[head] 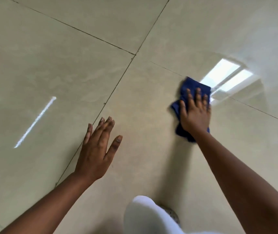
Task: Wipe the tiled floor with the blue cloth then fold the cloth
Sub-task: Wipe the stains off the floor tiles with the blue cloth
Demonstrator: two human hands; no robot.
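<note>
An indoor room: glossy beige tiled floor [67, 68] mirroring a bright window reflection [227, 76].

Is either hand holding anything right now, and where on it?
The right hand presses flat on the middle of the crumpled blue cloth against the beige tiled floor. The left hand is empty.

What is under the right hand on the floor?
The blue cloth lies under the right hand, pressed flat on the tiled floor. Its middle is covered by the palm, so any folds there cannot be seen.
</note>
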